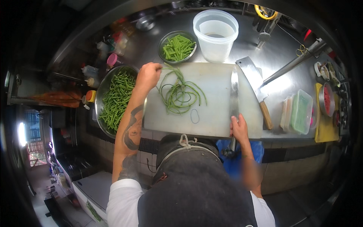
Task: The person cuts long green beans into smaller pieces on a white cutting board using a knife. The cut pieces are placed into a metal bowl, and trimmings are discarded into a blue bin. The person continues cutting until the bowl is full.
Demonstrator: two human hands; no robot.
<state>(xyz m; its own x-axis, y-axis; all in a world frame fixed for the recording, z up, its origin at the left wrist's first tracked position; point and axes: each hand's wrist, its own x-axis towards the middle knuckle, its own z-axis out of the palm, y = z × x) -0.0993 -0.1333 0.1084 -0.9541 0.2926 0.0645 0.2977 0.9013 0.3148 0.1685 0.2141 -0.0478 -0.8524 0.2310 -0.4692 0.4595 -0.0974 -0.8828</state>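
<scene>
Long green yardlong beans [181, 95] lie in a loose tangle on a white plastic cutting board [215, 85]. My left hand [149, 74] pinches the ends of some of them at the board's upper left. On the right side of the board, my right hand [239, 127] grips a kitchen knife [234, 90] by its handle, the blade pointing away from me. A rubber band [195, 116] lies below the beans. Cut beans fill a large steel bowl [97, 107] at the left, partly behind my left forearm. More cut pieces are in a smaller steel bowl [193, 54] beyond the board.
A tall translucent plastic bucket [217, 48] stands behind the board. A cleaver [252, 73] with a wooden handle rests over the board's right edge. Farther right are lidded plastic containers [302, 112] and a yellow board [326, 133] with a bowl of red food [326, 100].
</scene>
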